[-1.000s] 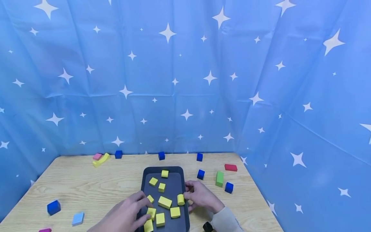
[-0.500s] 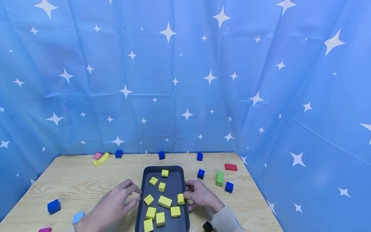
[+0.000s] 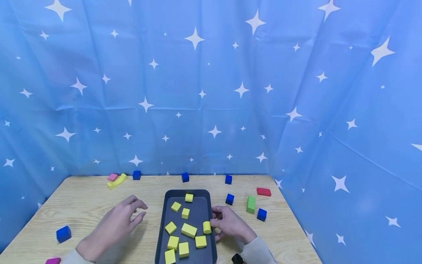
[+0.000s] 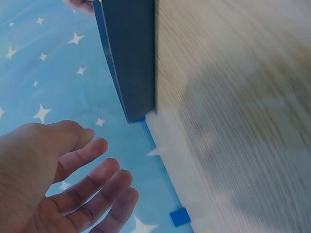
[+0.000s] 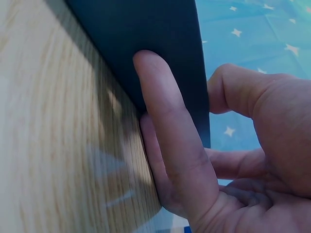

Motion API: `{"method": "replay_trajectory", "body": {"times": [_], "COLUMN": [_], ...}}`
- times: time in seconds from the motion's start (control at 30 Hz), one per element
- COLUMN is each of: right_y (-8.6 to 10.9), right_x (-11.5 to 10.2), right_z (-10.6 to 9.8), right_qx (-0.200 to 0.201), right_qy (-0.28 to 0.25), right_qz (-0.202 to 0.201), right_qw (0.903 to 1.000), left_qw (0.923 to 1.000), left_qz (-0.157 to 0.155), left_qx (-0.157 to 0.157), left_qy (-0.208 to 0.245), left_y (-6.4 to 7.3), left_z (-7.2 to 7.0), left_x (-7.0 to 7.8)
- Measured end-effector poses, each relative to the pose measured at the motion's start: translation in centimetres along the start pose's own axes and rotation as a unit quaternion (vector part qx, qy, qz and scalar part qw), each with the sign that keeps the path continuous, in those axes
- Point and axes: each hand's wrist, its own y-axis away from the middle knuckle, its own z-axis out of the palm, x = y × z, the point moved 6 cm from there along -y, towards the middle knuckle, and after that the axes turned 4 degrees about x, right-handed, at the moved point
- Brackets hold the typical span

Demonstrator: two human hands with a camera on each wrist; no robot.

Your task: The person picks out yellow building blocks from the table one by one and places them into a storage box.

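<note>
A dark rectangular tray [image 3: 202, 214] stands on the table with several yellow blocks [image 3: 189, 230] spread inside. My right hand [image 3: 232, 224] holds the tray's right side. In the right wrist view, the fingers [image 5: 170, 121] lie against the outer tray wall [image 5: 170, 24] and the thumb bends at its rim. A yellow cylinder [image 3: 207, 227] stands inside the tray close to that thumb. My left hand [image 3: 115, 223] hovers over the table left of the tray, holding nothing, its fingers loosely bent. The left wrist view shows it apart from the tray wall [image 4: 131, 63].
Right of the tray lie blue cubes [image 3: 262, 214], a green block [image 3: 251, 204] and a red block [image 3: 263, 192]. At the back left, a yellow curved block [image 3: 117, 181] touches a pink one [image 3: 113, 177]. A starred blue curtain [image 3: 197, 91] borders the table.
My left hand has drawn back from over the yellow blocks, out past the tray's left rim. Its arm now covers the light blue block. The right hand stays at the tray.
</note>
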Motion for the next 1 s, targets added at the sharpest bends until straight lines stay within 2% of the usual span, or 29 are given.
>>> {"method": "replay_trajectory", "body": {"times": [0.2, 0.33, 0.43, 0.57, 0.8, 1.0], "right_y": [-0.1, 0.0, 0.0, 0.1, 0.3, 0.0], "right_x": [0.2, 0.3, 0.3, 0.2, 0.2, 0.1], "right_z": [-0.1, -0.2, -0.2, -0.3, -0.3, -0.2], "right_qx": [0.004, 0.003, 0.004, 0.004, 0.005, 0.007], "right_qy": [0.005, 0.001, -0.002, -0.004, 0.002, 0.004], "right_qz": [0.001, 0.004, 0.004, 0.004, 0.004, 0.003], "right_qw": [1.0000, 1.0000, 1.0000, 1.0000, 1.0000, 1.0000], "left_qw": [0.9995, 0.9998, 0.9998, 0.9987, 0.9941, 0.9892], "left_qz": [-0.026, -0.014, -0.019, -0.049, -0.108, -0.145], "left_qx": [-0.019, -0.006, -0.002, -0.008, -0.008, 0.015], "left_qy": [-0.003, -0.012, -0.012, -0.003, 0.004, -0.013], "left_y": [-0.4, -0.4, -0.6, -0.9, -1.2, -1.8], "left_z": [-0.3, -1.1, -1.5, -1.5, -0.8, -0.8], "left_x": [-2.4, -3.8, -5.1, -7.3, -10.8, -13.3]}}
